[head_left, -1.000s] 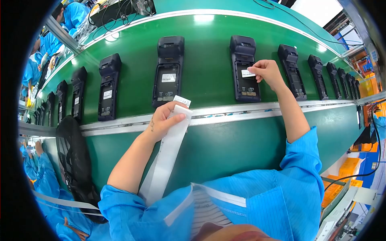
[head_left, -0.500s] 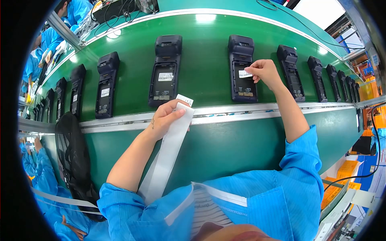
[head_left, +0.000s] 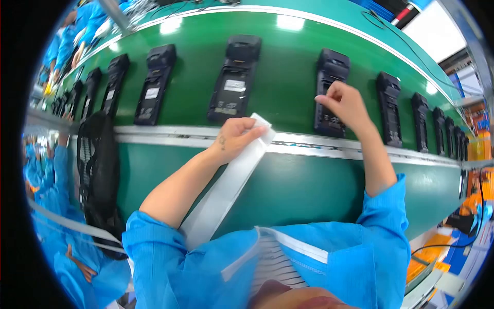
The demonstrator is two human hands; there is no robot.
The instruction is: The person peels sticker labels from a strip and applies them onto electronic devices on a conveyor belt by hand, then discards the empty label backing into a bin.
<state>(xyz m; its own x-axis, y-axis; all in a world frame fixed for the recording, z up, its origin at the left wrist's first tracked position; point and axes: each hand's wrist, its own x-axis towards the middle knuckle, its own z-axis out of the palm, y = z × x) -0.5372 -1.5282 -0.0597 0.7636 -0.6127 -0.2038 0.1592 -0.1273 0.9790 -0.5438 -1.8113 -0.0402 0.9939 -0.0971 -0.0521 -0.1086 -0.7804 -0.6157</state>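
Clearly nearest the right hand (head_left: 346,107) is a dark handheld device (head_left: 333,64), lying on the green belt (head_left: 288,77) with its recessed side up. That hand hangs over the device's middle and hides much of the recess; its fingers curl in toward the thumb, but I cannot tell whether this grip meets or holds anything. Lower and to the left, the left hand (head_left: 234,138) has its grip pinching the upper end of a long white strip (head_left: 221,193), which slants down toward the person's blue sleeve. Just beyond it lies a second device (head_left: 226,98) with a white label (head_left: 235,85) in its recess. More devices line the belt on both sides, the next one to the right (head_left: 390,110) near the right wrist. A metal rail (head_left: 309,149) runs between belt and green tabletop (head_left: 309,190). Leftward, a black mesh bag (head_left: 99,165) stands against the rail, covering part of it. Past the bag are blue-sleeved co-workers, one co-worker's hand (head_left: 80,265) showing low down.
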